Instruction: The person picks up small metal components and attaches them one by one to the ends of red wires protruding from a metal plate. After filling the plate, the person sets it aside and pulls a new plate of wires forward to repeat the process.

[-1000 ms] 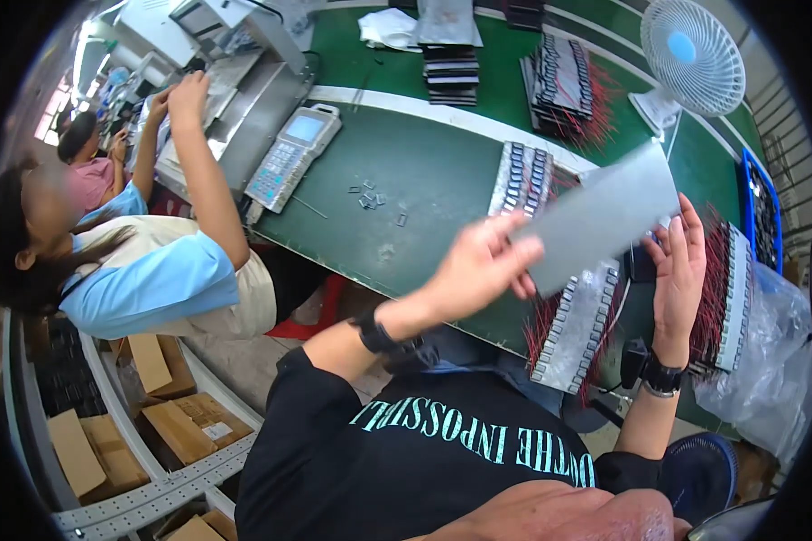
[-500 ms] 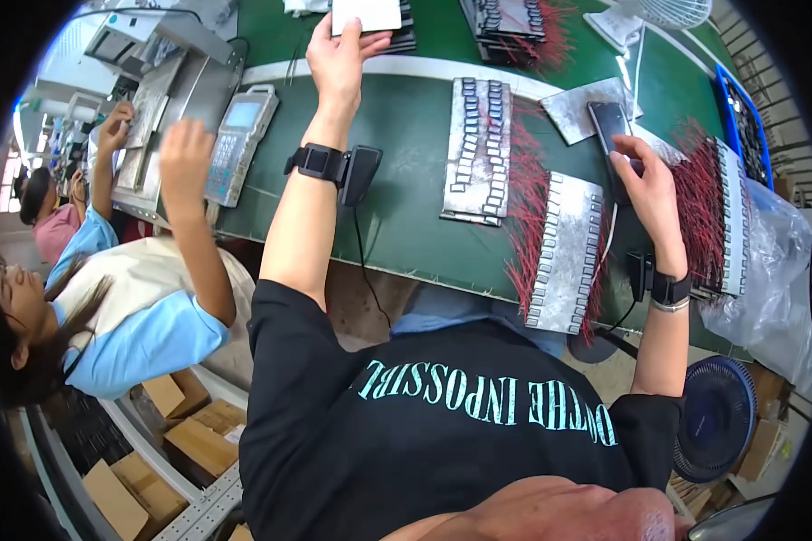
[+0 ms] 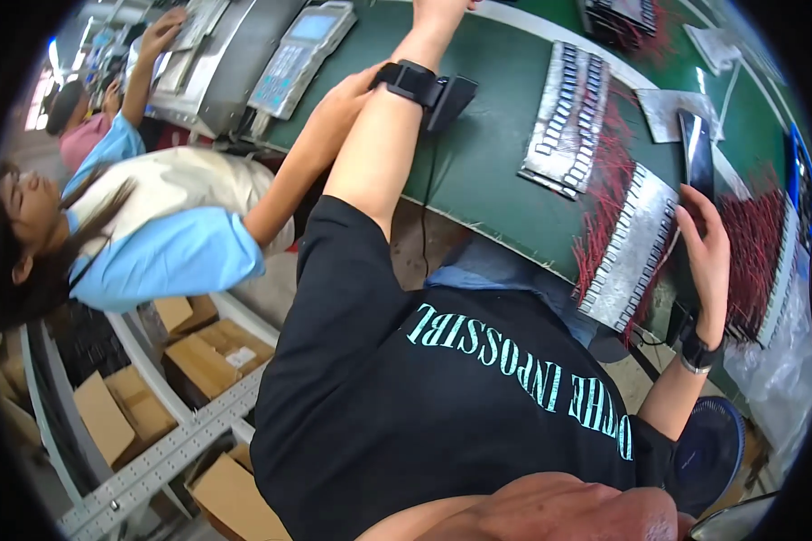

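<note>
My left hand point(image 3: 438, 13) is cut off by the top edge of the view, with its fingers mostly outside the picture. My right hand point(image 3: 709, 242) is at the right, fingers apart and nothing seen in them. Its fingertips lie by the lower end of a dark phone point(image 3: 697, 155), which rests partly on a grey metal plate point(image 3: 663, 113). Left of this hand lies a panel point(image 3: 630, 248) lined with small rectangular parts and red wires. A second such panel point(image 3: 568, 113) lies further left, on a stack. Red wires point(image 3: 751, 257) also bunch right of the hand.
At left, a co-worker's arm point(image 3: 307, 158) reaches across to my left forearm, by the black wrist strap. A grey handheld device with keypad point(image 3: 302, 59) lies on the green table point(image 3: 487, 153). Cardboard boxes point(image 3: 212, 356) stand below left; a dark fan point(image 3: 711, 451) stands below right.
My view has shifted, so the table sits higher. The white flat piece in my left hand has left the picture. My right hand has slid down off the phone. The co-worker's arm now reaches my forearm.
</note>
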`<action>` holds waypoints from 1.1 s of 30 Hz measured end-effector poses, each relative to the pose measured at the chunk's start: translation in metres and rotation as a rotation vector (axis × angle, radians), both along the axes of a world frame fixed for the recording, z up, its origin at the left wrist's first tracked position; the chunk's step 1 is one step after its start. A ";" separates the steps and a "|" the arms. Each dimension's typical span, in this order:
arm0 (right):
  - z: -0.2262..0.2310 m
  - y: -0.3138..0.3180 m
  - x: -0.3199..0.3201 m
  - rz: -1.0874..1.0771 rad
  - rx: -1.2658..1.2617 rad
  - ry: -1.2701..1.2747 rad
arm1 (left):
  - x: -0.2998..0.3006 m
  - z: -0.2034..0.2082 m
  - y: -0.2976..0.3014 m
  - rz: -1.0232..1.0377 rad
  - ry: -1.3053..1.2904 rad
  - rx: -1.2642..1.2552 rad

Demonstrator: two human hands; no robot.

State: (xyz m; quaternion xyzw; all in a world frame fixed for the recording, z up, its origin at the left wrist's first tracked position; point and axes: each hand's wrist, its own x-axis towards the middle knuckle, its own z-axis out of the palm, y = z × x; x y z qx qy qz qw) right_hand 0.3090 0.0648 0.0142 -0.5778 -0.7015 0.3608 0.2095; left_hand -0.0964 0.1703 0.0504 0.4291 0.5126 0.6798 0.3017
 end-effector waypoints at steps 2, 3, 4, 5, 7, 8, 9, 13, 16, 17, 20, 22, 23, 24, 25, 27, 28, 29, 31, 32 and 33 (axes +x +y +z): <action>0.000 -0.005 -0.002 0.005 0.054 0.018 | -0.010 0.007 -0.032 0.095 0.150 0.001; 0.000 -0.007 -0.003 0.001 0.083 0.024 | -0.015 0.007 -0.046 0.125 0.241 0.033; -0.003 -0.012 -0.002 0.015 0.060 0.026 | -0.012 0.007 -0.063 0.142 0.328 0.054; -0.004 -0.016 0.000 0.009 0.048 0.036 | -0.009 0.007 -0.088 0.076 0.270 0.019; -0.003 -0.020 0.005 -0.027 0.048 0.050 | -0.005 0.017 -0.146 -0.050 0.204 -0.104; -0.002 -0.019 0.004 -0.015 0.047 0.057 | -0.013 0.025 -0.176 -0.048 0.270 -0.102; -0.001 -0.018 0.002 -0.014 0.059 0.038 | -0.022 0.034 -0.207 -0.041 0.336 -0.099; 0.002 -0.016 -0.001 0.006 0.070 -0.003 | -0.048 0.116 -0.285 0.052 0.551 0.226; -0.001 -0.010 0.006 0.022 0.035 -0.028 | -0.058 0.166 -0.280 -0.117 0.327 0.252; -0.003 -0.009 0.005 0.045 0.024 -0.065 | -0.057 0.167 -0.276 -0.131 0.372 0.230; -0.008 -0.001 0.004 0.093 0.000 -0.129 | -0.009 0.133 -0.243 -0.032 0.701 -0.062; -0.011 0.000 0.011 0.057 0.047 -0.112 | 0.003 0.075 -0.218 -0.011 0.856 -0.202; -0.012 0.004 0.009 0.056 0.068 -0.090 | -0.006 0.042 -0.213 -0.021 0.890 -0.224; -0.013 0.006 0.009 0.047 0.068 -0.090 | -0.008 0.016 -0.209 0.074 1.024 -0.202; -0.015 0.011 0.009 0.055 0.101 -0.093 | -0.010 -0.005 -0.205 0.168 1.154 -0.175; -0.018 0.018 0.012 0.081 0.163 -0.102 | -0.010 -0.032 -0.196 0.191 1.195 -0.259; -0.018 0.017 0.012 0.081 0.159 -0.105 | -0.011 -0.043 -0.194 0.227 1.241 -0.351; -0.018 0.015 0.011 0.046 0.144 -0.110 | -0.010 -0.054 -0.191 0.224 1.238 -0.354; -0.018 0.012 0.008 -0.029 0.115 -0.120 | -0.008 -0.073 -0.184 0.256 1.210 -0.325; -0.018 0.013 0.007 -0.030 0.112 -0.123 | -0.009 -0.081 -0.181 0.273 1.196 -0.311; -0.017 0.014 0.006 -0.025 0.114 -0.133 | -0.012 -0.082 -0.178 0.269 1.194 -0.312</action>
